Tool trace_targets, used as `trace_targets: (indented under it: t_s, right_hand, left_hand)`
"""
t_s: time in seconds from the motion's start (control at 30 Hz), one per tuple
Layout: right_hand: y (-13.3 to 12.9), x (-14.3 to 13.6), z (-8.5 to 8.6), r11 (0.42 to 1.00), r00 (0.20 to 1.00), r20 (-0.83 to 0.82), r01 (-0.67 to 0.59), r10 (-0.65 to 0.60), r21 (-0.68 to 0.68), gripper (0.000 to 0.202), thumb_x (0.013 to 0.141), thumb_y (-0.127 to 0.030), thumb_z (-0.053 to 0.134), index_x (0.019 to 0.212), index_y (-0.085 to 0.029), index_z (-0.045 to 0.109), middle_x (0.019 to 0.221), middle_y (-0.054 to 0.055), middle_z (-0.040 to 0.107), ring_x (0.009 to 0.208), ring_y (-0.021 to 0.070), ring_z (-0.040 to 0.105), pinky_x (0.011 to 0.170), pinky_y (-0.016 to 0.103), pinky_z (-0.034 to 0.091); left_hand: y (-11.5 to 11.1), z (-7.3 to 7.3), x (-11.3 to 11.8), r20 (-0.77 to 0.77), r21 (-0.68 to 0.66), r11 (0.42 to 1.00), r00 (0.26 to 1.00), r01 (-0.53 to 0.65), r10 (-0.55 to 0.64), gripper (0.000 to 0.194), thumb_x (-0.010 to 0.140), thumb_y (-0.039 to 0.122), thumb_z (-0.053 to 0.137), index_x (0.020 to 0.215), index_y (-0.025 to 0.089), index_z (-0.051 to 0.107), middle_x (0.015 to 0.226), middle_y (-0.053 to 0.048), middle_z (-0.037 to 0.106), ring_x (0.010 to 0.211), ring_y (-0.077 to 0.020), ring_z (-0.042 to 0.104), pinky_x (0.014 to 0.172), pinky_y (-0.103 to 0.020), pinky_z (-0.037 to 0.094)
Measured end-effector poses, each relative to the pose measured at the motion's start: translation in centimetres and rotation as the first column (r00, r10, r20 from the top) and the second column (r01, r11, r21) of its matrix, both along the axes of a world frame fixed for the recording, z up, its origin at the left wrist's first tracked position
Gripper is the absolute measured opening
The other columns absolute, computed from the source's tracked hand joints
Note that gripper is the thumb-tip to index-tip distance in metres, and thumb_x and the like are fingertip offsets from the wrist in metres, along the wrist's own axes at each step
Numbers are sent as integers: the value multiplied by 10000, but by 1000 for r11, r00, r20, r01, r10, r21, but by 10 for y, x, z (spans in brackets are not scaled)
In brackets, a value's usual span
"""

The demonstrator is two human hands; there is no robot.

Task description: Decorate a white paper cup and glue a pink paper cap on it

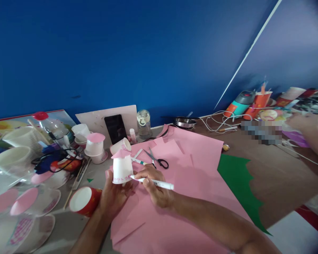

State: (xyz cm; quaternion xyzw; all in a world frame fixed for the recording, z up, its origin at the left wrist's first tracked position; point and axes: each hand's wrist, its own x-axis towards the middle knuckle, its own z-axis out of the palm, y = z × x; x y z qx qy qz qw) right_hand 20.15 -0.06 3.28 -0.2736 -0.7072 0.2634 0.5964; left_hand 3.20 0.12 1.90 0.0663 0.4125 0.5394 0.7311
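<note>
An upside-down white paper cup (122, 168) with a pink paper cone on top rests in my left hand (117, 194), whose fingers curl round it from below. Pink-purple marks run along the cup's rim. My right hand (156, 187) grips a white marker (160, 183), its tip touching the cup near that rim. Beneath both hands lies pink paper (180, 197). Dark-handled scissors (162, 163) and another marker (138, 161) are on the paper just beyond my right hand.
Left: decorated cups (95, 144), a red cup (85, 201), a plastic bottle (53, 125). Behind stand a phone (115, 128) and a glass jar (144, 125). Right: green paper (238, 187), white cables (214, 123), and another person's hand (302, 123).
</note>
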Motion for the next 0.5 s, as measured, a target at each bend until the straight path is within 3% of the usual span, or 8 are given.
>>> trace_targets:
  t_s: [0.2,0.3,0.37,0.5]
  right_hand:
    - [-1,2,-2,999,1000,12,15,-15,-30,419,1037,-445,333,921,-220,668,755,34,657,725,184,608,737,359,479]
    - [-2,1,-6,996,997,-65,36,-41,-80,392,1021,-482,355,1060,-217,642,922,69,661,794,195,609,781,376,492]
    - [-2,-2,-11,986,991,-129,6,-28,-168,424,1002,-529,383,1201,-213,584,1011,86,645,746,178,593,723,352,506]
    - [2,-6,-18,926,972,-235,-92,4,-365,485,998,-554,395,1333,-220,501,809,23,665,570,142,522,653,318,513]
  left_hand:
    - [1,2,1,-22,-35,999,999,-39,38,515,990,511,345,908,157,711,784,-99,745,657,-221,680,646,-371,588]
    - [0,3,2,-14,-18,1000,1000,-9,9,535,975,545,362,943,142,713,786,-109,741,599,-202,641,612,-360,570]
    - [0,4,2,-17,-6,1000,1000,25,-25,582,976,564,327,987,128,714,793,-120,737,561,-191,611,556,-344,546]
    - [-1,4,1,11,14,997,997,72,-72,605,973,580,313,931,138,723,643,-71,662,497,-174,555,486,-303,497]
